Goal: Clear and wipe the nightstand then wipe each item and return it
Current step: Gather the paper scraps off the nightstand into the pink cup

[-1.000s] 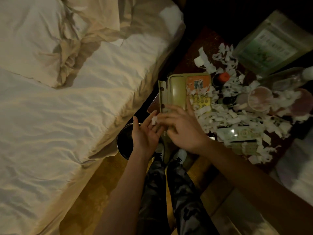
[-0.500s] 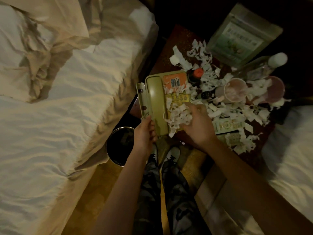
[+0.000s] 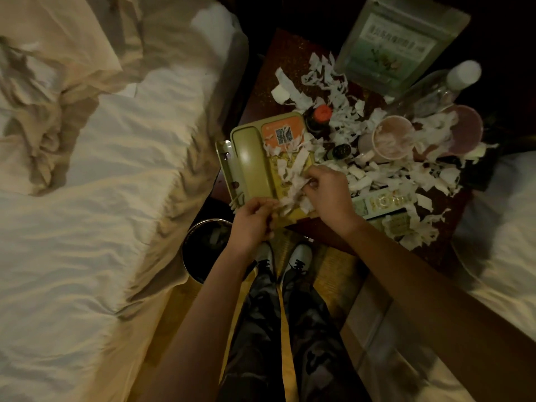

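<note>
far left: rumpled bed (image 3: 95, 175), cream sheets, edge running down beside the gap.
floor gap below: round dark waste bin (image 3: 204, 248), open mouth up, just left of and under the left hand (image 3: 251, 224); a pale scrap or 2 visible inside.
left hand at the near-left corner of the telephone (image 3: 261, 166), fingers curled, pinching the trailing end of a clump of torn paper scraps (image 3: 293, 181). clenched on paper, not on the phone.
telephone lying flat on the near-left part of the nightstand (image 3: 287, 56); long axis running near-to-far, handset along its left side, orange label at the far end.
right hand (image 3: 327, 192) over the keypad, fingers bunched, grasping the same clump from the right.
clump strung between the 2 hands, long axis slanting from near-left to far-right.
key relation, as judged: bin lies down-left of the grip, left hand nearer to it, so the drop looks like a short carry left and down past the table edge.
further right: red-capped bottle (image 3: 320, 117), small dark jar (image 3: 340, 151), pink cup (image 3: 393, 137) with scraps inside, remote control (image 3: 383, 202) half buried, long axis left-right.
far back: green pouch (image 3: 397, 42) leaning upright, clear bottle (image 3: 441, 85) with white cap pointing far-right.
scraps heaped across most of the top; clearing judged early, no wiping begun.
risk: loose bits falling to the floor short of the bin.
</note>
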Action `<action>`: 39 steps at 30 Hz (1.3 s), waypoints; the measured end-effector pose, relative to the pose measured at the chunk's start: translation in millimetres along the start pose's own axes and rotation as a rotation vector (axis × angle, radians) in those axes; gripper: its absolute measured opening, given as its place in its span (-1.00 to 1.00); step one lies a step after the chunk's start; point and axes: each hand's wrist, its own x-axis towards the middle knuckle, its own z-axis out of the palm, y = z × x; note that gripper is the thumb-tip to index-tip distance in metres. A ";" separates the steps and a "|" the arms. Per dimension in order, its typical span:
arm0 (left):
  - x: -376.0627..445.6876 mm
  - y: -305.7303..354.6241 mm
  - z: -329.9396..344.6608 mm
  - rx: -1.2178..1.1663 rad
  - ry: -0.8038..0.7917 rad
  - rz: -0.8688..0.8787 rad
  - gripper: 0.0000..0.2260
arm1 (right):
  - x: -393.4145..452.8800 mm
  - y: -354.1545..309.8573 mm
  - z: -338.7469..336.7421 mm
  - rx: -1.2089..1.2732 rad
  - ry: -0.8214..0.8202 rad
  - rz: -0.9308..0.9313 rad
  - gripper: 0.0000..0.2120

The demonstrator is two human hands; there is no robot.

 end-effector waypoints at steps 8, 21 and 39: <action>-8.9 13.7 32.6 -0.749 -0.110 -0.229 -0.58 | -47.1 -30.2 -39.4 0.251 0.170 0.005 -0.84; 1.6 27.4 35.9 -0.674 0.313 -0.119 -0.74 | -58.1 -18.9 -62.1 0.476 -0.045 -0.058 -0.62; 66.4 67.4 14.7 1.508 0.427 0.622 -0.43 | 66.6 -20.4 -10.6 -0.324 -0.076 -0.128 -0.65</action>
